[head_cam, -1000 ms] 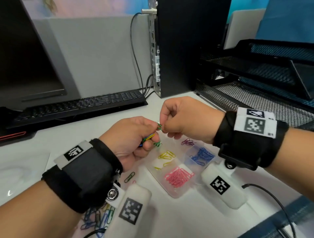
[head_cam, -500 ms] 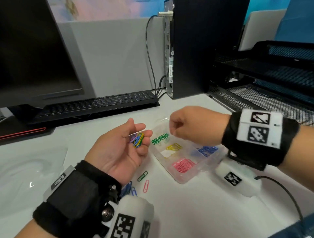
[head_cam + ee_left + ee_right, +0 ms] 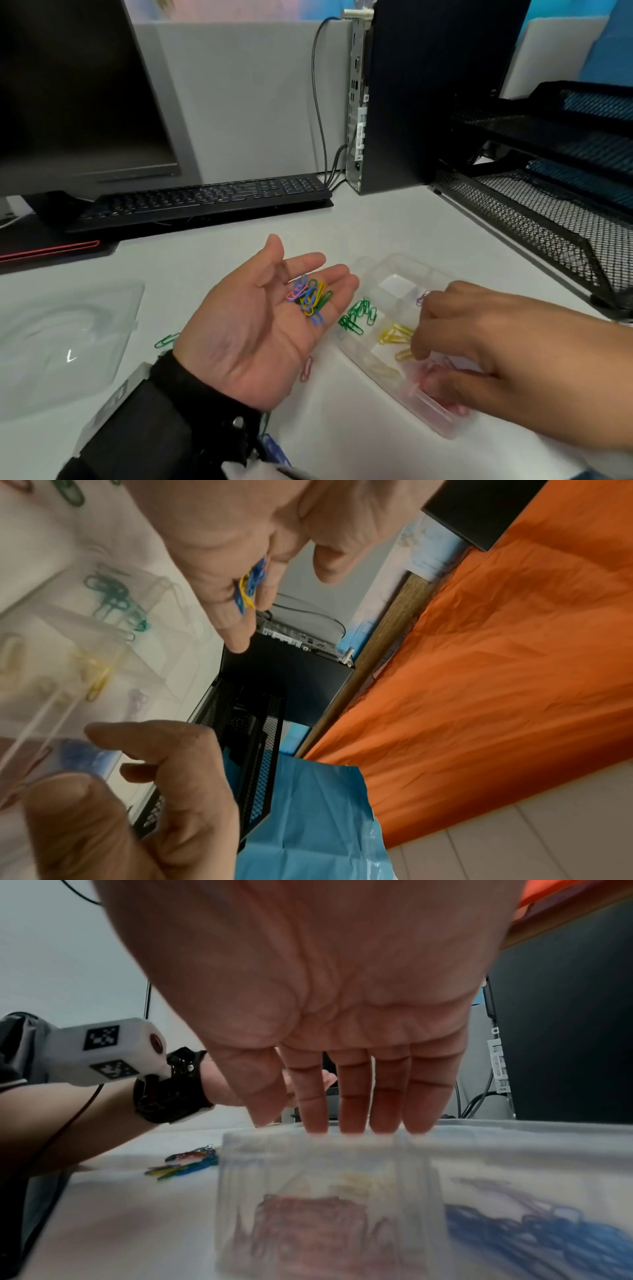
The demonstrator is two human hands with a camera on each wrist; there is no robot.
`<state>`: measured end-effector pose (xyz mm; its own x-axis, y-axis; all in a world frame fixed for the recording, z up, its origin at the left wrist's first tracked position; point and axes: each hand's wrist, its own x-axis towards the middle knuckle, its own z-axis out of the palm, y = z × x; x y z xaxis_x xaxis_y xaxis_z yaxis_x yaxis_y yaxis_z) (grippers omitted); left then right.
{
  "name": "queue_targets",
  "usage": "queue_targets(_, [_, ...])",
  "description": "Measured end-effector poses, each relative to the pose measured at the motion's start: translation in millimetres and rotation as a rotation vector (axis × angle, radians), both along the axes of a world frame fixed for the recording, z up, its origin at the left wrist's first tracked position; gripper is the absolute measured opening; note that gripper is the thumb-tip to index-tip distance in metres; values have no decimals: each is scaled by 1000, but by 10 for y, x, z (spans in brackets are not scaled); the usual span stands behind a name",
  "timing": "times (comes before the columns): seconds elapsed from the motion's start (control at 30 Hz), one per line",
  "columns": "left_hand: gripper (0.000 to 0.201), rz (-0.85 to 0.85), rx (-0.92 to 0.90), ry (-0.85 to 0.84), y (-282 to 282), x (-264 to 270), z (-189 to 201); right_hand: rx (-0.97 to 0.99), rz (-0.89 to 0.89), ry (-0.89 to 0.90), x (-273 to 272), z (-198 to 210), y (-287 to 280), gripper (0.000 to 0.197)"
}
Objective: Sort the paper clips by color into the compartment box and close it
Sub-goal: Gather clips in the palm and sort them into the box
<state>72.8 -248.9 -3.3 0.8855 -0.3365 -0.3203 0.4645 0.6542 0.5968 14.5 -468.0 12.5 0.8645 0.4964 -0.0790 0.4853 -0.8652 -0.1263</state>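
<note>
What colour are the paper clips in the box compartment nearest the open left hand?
Green paper clips, seen best in the head view.

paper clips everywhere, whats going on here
A person is sorting colored paper clips into a clear compartment box on the desk. The left hand lies palm up, cradling a mixed bunch of clips. The right hand reaches down over the box with fingers extended. Green clips, yellow clips, pink and blue ones already sit in separate compartments. The box is open, and loose clips remain on the desk.
</note>
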Motion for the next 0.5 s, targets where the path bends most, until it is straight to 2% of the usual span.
queue_targets(0.13, [59,-80,-9,-4,-117,-74,-19,143,-29,-116,9,129,91,30])
queue_targets(0.23, [68,-163,-45,-40,-196,-64,-79,238,10,-193,81,199,253,25])
queue_targets(0.5, [59,-198,-15,-104,-276,-64,-126,222,25,-145,182,205,520,9])
